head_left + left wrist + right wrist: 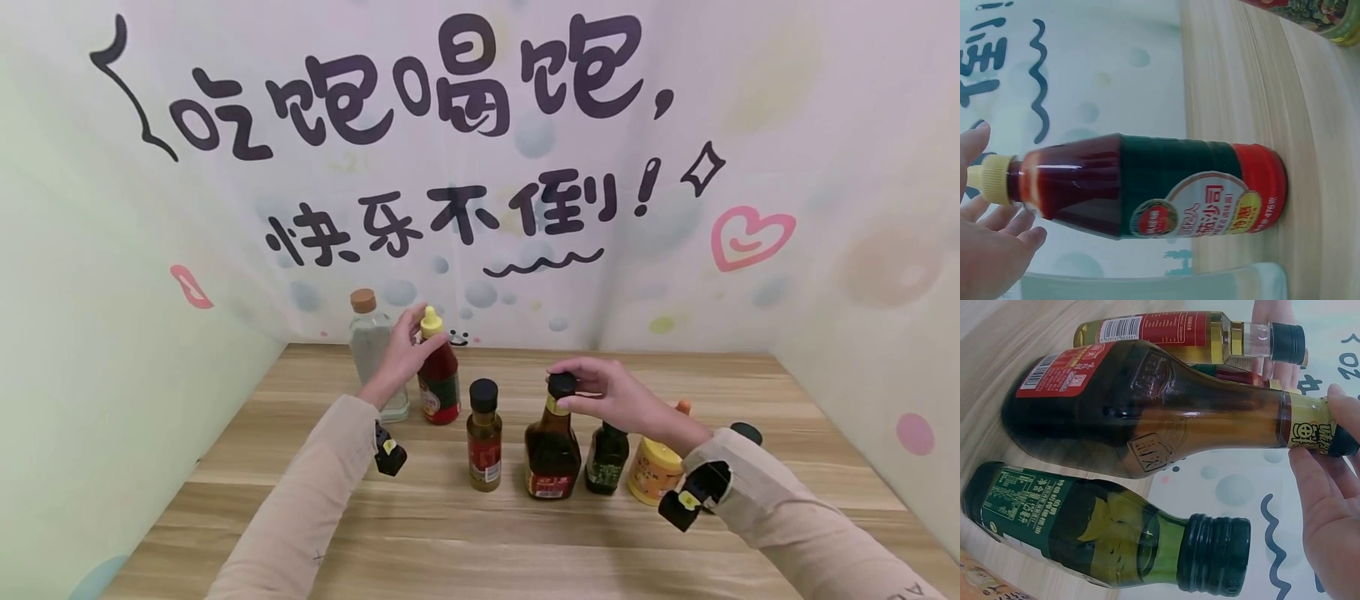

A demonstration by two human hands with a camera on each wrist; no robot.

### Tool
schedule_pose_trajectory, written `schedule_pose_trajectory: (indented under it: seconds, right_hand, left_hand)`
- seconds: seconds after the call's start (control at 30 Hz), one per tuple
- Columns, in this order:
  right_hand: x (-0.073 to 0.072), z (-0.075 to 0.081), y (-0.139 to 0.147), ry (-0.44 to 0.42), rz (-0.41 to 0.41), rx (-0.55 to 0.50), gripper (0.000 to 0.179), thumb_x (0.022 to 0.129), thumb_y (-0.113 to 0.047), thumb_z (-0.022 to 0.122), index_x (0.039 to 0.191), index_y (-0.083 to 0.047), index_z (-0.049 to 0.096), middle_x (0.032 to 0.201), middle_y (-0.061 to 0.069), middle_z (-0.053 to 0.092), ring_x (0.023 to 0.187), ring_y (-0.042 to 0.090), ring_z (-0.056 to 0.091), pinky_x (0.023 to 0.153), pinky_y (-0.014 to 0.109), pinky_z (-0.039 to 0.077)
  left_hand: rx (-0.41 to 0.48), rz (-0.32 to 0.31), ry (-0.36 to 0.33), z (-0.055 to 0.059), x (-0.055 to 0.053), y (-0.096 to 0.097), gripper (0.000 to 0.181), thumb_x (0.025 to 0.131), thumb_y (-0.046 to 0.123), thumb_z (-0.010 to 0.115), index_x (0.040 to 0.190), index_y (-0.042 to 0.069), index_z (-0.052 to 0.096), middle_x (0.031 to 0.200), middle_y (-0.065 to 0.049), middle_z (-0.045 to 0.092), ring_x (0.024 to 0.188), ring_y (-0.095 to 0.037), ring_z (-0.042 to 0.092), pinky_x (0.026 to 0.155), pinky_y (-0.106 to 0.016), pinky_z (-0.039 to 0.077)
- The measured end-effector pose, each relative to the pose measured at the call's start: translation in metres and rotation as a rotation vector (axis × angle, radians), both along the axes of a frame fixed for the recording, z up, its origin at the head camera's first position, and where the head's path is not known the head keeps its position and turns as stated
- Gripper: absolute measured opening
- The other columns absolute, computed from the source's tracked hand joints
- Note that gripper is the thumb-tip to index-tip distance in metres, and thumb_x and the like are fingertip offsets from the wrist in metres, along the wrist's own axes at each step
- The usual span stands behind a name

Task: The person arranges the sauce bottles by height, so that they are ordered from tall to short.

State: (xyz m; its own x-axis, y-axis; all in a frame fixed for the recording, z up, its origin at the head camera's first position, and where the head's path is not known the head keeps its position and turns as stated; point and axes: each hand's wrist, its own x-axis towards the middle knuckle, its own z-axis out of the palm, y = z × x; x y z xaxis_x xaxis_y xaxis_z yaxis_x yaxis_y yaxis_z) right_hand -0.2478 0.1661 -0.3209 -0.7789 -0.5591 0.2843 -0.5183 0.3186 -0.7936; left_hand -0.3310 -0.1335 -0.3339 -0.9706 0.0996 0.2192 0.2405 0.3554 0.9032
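Nearest, we have the brown bottle point(552, 454) upright on the table point(420, 550), right hand point(611, 400) pinching its neck point(1305, 417); that grip looks done. Farther back, ketchup point(439, 382) stands beside the clear bottle point(367, 343); left hand point(401, 352) rings its cap point(431, 325), fingers apart, contact unclear, so we judge that grip not made.
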Motion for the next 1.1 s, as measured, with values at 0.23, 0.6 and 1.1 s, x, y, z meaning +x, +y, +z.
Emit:
schedule_pose_trajectory:
  seconds: [0.23,0.6,1.1]
  right_hand:
    - [0.000,0.000,-0.001,0.007,0.000,-0.002,0.040,0.080,-0.007,0.064,0.118,0.002,0.051,0.111,0.020,0.054,0.097,0.025,0.058,0.076,0.027,0.049]
    - [0.000,0.001,-0.002,0.004,0.003,-0.006,0.040,0.080,-0.006,0.064,0.117,0.002,0.052,0.111,0.021,0.054,0.096,0.026,0.058,0.075,0.027,0.049]
    - [0.001,0.002,-0.001,0.015,0.002,-0.002,0.039,0.081,-0.007,0.063,0.117,0.002,0.052,0.112,0.021,0.054,0.097,0.025,0.058,0.075,0.027,0.049]
  left_hand:
    - [-0.021,-0.026,0.056,0.015,0.012,-0.008,0.069,0.084,0.028,0.060,0.139,0.010,0.022,0.142,-0.009,0.026,0.129,-0.022,0.024,0.104,-0.038,0.020]
    - [-0.044,-0.065,0.159,0.035,0.039,-0.012,0.069,0.082,0.024,0.063,0.138,0.011,0.024,0.141,-0.006,0.028,0.128,-0.020,0.027,0.103,-0.038,0.023]
    - [-0.127,-0.426,0.152,0.027,0.073,0.019,0.061,0.083,0.017,0.063,0.134,0.006,0.032,0.135,-0.011,0.039,0.123,-0.022,0.035,0.100,-0.040,0.028]
